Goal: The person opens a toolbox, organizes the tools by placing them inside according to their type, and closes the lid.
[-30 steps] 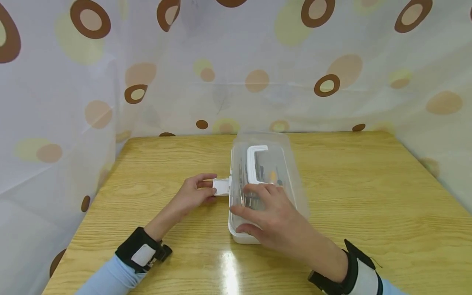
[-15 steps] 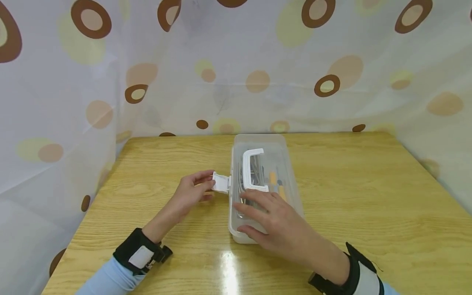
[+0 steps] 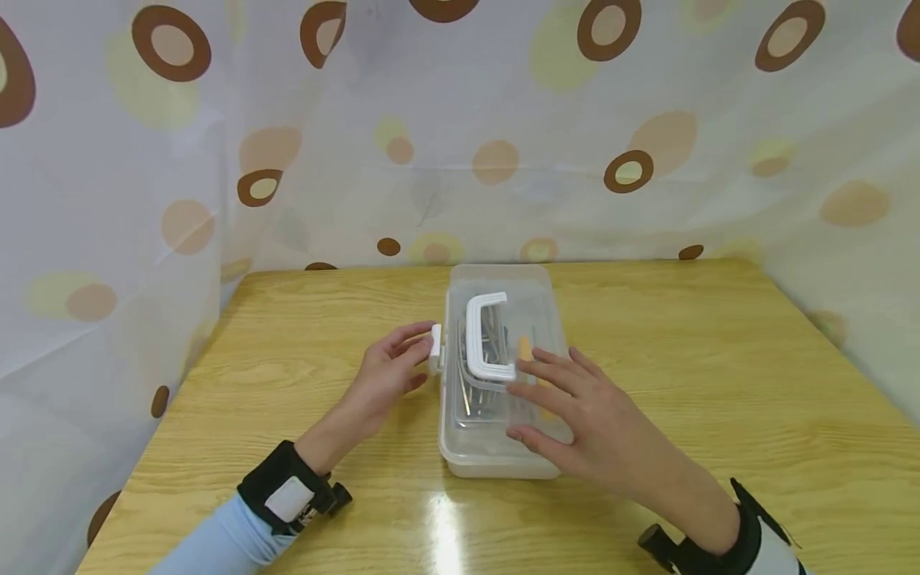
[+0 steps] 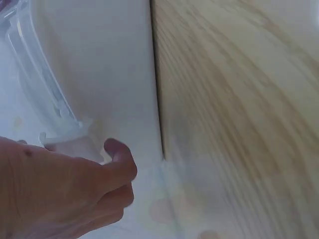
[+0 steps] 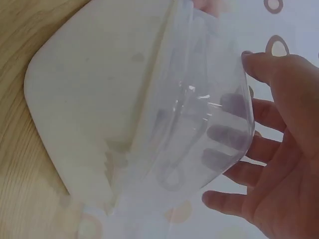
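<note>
A lidded plastic box [image 3: 496, 471] lies lengthwise on the table. Its clear lid [image 3: 496, 278] is down, and a white carrying handle [image 3: 474, 339] lies along the top. Through the lid show thin metal pieces [image 3: 470, 399] and a yellow-orange piece [image 3: 525, 348]. At the box's left side, my left hand [image 3: 381, 375] holds a white latch [image 3: 435, 349] with thumb and fingers. The latch [image 4: 77, 147] stands tilted upward at the lid's edge in the left wrist view. My right hand [image 3: 596, 415] is spread over the lid's right side, fingertips beside the handle, gripping nothing.
The wooden table [image 3: 323, 303] surrounds the box. A patterned curtain [image 3: 431, 120] hangs behind the table and along its sides. Black straps with small cameras sit on both wrists.
The latch has swung from lying outward to nearly upright under my left hand. The lid has settled down onto the box. My right hand has shifted right, off the lid's near left part.
</note>
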The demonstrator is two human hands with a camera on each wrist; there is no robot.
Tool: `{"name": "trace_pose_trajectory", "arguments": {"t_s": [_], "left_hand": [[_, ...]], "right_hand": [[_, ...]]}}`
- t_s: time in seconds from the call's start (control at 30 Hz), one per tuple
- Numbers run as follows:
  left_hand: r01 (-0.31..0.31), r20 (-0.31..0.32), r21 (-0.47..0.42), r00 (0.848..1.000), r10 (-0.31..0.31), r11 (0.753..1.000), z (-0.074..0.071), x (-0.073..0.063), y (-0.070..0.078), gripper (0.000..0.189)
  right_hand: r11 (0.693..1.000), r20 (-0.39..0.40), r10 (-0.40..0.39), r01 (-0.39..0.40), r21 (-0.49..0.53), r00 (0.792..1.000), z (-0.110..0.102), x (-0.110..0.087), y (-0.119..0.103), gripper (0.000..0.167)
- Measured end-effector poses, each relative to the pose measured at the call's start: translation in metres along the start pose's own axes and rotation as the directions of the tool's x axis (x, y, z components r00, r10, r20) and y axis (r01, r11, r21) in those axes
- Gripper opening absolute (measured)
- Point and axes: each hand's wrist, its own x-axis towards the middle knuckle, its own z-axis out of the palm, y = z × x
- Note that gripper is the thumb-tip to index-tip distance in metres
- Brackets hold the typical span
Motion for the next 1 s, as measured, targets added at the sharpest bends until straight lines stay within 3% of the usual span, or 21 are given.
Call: {"name": "trace_pose_trajectory", "arguments": {"t_s": [0.33, 0.6, 0.87, 1.0], "left_hand": [[0.064, 0.024, -0.02, 0.998, -0.063, 0.998, 0.005, 0.005, 0.007, 0.048], [0.102, 0.022, 0.016, 0.995, -0.102, 0.995, 0.004, 0.008, 0.0, 0.047], [0.097, 0.034, 0.04, 0.995, -0.099, 0.994, 0.003, 0.01, -0.006, 0.047], [0.063, 0.015, 0.119, 0.998, -0.065, 0.991, 0.001, 0.011, -0.007, 0.046]], "right_hand": [[1.0, 0.031, -0.017, 0.017, 0.014, 0.999, 0.003, -0.005, 0.003, 0.051], [1.0, 0.034, -0.016, 0.016, 0.0, 0.999, 0.005, -0.008, 0.002, 0.055], [1.0, 0.041, -0.017, 0.016, 0.026, 0.999, 0.007, -0.013, 0.002, 0.055], [0.998, 0.082, -0.014, 0.01, 0.058, 0.996, 0.011, -0.015, 0.003, 0.065]]}}
